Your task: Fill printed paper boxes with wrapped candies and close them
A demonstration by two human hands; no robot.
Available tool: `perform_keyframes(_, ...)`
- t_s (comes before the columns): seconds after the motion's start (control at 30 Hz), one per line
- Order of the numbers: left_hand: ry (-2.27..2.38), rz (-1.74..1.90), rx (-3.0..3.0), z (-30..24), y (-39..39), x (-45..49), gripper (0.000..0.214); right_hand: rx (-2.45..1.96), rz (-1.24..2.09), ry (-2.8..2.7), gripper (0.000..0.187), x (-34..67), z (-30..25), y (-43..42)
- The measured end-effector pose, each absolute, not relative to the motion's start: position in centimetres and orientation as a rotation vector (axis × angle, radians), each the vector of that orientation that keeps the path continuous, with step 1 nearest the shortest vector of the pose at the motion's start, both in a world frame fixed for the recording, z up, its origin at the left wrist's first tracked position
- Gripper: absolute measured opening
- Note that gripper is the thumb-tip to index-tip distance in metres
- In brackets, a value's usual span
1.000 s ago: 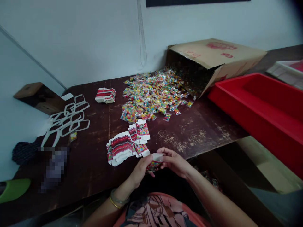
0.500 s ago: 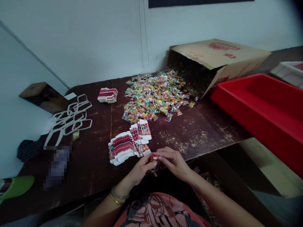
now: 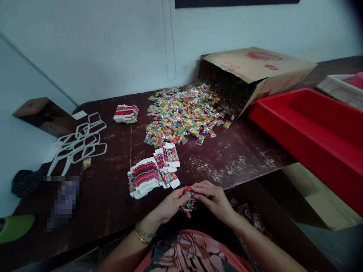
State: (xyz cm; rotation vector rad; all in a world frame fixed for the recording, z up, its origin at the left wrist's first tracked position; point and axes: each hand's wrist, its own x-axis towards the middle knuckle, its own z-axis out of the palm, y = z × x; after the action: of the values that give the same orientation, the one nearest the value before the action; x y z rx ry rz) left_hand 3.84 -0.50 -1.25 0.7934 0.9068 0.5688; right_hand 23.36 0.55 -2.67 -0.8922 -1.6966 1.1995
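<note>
A small printed candy box (image 3: pixel 187 204), red with a dark patterned face, stands between my two hands at the table's front edge. My left hand (image 3: pixel 172 204) is closed around its left side, the thumb lying on the front. At the upper right of the box, the fingertips of my right hand (image 3: pixel 213 197) pinch near the red top end. Just beyond my hands lies a fanned row of flattened candy boxes (image 3: pixel 147 174), white, red and patterned. Behind it spreads a heap of small clear candy packets (image 3: pixel 184 113).
A tipped cardboard carton (image 3: pixel 255 66) opens toward the heap. At the right stands a red plastic tray (image 3: pixel 306 132). Another stack of flattened boxes (image 3: pixel 126 114), several white loop frames (image 3: pixel 82 141) and a wooden block (image 3: pixel 42 117) sit leftward. Below the table edge is another carton (image 3: pixel 283 211).
The box shows more of its patterned front now. My right fingers have shifted slightly on its top end. The whole view has turned a little to the right.
</note>
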Motion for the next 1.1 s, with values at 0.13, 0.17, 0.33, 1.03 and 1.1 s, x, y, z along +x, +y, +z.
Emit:
perform_keyframes(0.13,0.966,0.609,0.776,-1.7,-0.8,4.9,0.05,-0.971,1.205,-1.63,0.022,23.0,-3.5,0.5)
perform_keyframes(0.17,0.983,0.624,0.755,-1.8,-1.0,5.3,0.052,-0.997,1.198,-1.594,0.021,23.4,-3.7,0.4)
perform_keyframes(0.33,0.897,0.484,0.91,-1.6,-1.8,5.6,0.048,-1.004,1.649,-1.773,0.018,30.0,-2.3,0.4)
perform_keyframes(1.03,1.019,0.843,0.588,-1.4,0.6,-0.3,0.043,-0.858,0.536,-2.301,0.024,19.6,-5.6,10.8)
perform_keyframes(1.1,1.031,0.782,0.608,-1.1,0.9,0.2,0.039,-0.851,0.531,-2.315,0.042,18.7,-5.7,11.8)
